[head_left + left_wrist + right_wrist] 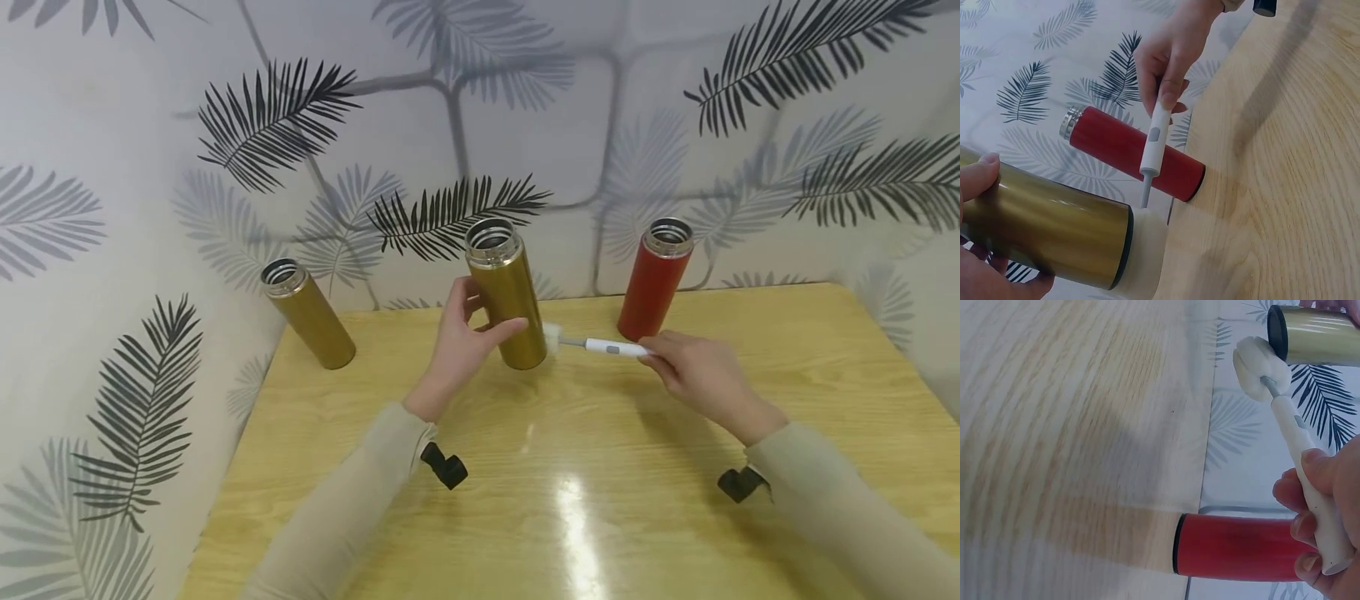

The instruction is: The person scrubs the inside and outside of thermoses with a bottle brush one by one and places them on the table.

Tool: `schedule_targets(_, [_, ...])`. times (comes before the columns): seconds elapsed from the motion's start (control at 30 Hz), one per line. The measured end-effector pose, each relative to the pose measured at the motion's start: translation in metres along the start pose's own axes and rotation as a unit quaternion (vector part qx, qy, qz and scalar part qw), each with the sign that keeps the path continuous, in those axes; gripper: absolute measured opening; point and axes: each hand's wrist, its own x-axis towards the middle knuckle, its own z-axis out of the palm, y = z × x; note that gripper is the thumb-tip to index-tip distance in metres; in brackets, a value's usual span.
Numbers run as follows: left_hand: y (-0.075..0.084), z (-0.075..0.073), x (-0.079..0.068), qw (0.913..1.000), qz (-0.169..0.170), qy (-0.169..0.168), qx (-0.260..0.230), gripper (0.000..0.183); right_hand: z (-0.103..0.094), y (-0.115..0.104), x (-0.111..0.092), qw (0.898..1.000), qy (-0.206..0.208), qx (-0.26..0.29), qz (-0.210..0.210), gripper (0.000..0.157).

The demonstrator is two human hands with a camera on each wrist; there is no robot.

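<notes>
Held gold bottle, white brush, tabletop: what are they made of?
Held gold bottle: likely metal with a glossy coating, given the sheen; its shiny silver neck suggests stainless steel.
Brush handle: probably hard plastic, smooth white, with a grey inset.
Brush head: soft-looking, off-white, perhaps sponge; texture too blurred to be sure.
Tabletop: wood or wood-look laminate; visible grain, glossy glare.

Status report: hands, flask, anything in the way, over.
Left hand grips a gold flask, raised off the table. Right hand holds white brush, head at flask's base. Possible obstacle: red flask just beyond right hand.
</notes>
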Motion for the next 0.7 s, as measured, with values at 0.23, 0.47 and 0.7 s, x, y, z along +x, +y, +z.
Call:
schedule_targets(0.23, [0.000, 0.000, 0.000, 0.9993, 0.030, 0.024, -0.001, 0.067, 0.003, -0.009, -0.003, 0.999, -0.015, 0.035, 0.003, 0.019])
schedule_targets(0.47, [-0.003, 0.000, 0.001, 0.9990, 0.041, 0.017, 0.010, 0.066, 0.006, -0.013, -0.007, 0.999, -0.023, 0.039, -0.012, 0.015])
schedule_targets(0.7, [-0.003, -0.004, 0.001, 0.9988, 0.028, 0.041, 0.002, 0.066, 0.007, -0.017, -0.013, 0.997, -0.001, 0.051, -0.058, 0.027])
